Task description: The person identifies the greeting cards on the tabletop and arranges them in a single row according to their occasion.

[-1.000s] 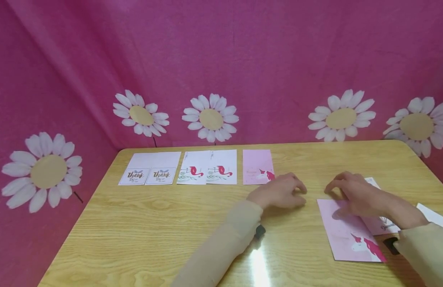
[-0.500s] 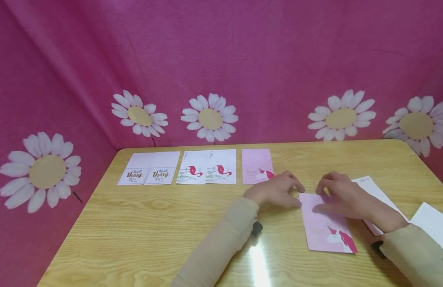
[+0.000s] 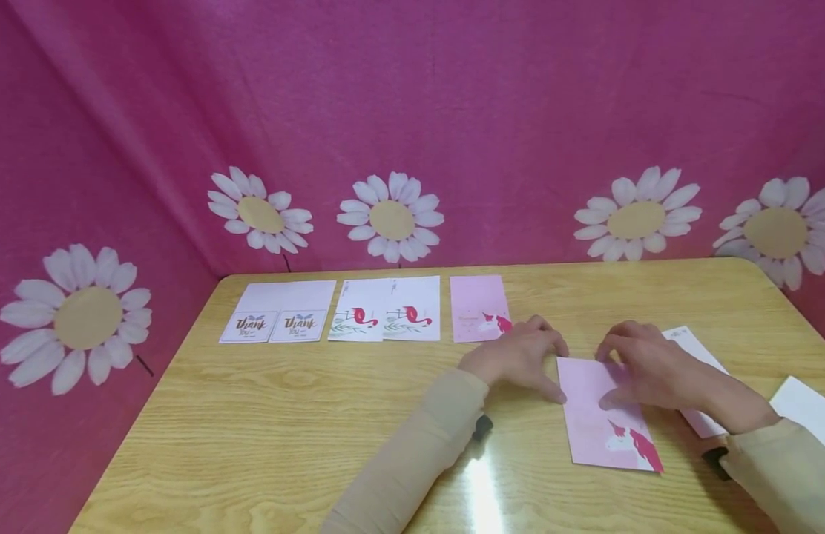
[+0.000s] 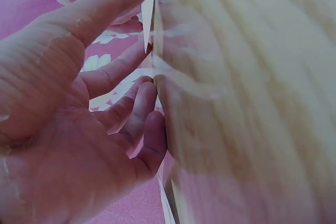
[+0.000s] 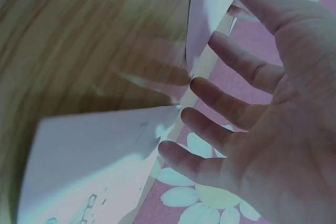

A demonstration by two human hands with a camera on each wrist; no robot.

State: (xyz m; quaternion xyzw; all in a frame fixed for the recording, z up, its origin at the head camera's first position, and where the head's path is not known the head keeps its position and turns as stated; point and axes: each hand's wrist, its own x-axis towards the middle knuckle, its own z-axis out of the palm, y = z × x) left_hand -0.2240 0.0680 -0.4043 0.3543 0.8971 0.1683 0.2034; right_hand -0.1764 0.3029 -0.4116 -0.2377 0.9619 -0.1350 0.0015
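Observation:
A pink unicorn card [image 3: 589, 434] lies on the wooden table, slightly turned. My left hand [image 3: 519, 356] is at its upper left side, the thumb tip at the card's left edge. My right hand [image 3: 659, 367] rests over the card's upper right part, thumb on its face. In the left wrist view, the left hand [image 4: 68, 124] has loosely extended fingers on the tabletop. In the right wrist view, the right hand [image 5: 273, 114] has spread fingers, with the pink card [image 5: 207, 19] near the thumb and forefinger. Another pink unicorn card [image 3: 478, 300] lies behind the left hand.
Two flamingo cards [image 3: 412, 304] and two "Thank You" cards [image 3: 288, 297] form a row along the back left of the table [image 3: 265, 423]. A white card [image 3: 696, 348] lies partly under the right forearm. Another white card [image 3: 809, 411] is at the right edge.
The right hand has slid the pink unicorn card left across the table, off the cards at right, up to the left hand. In the last half second the hands have barely moved.

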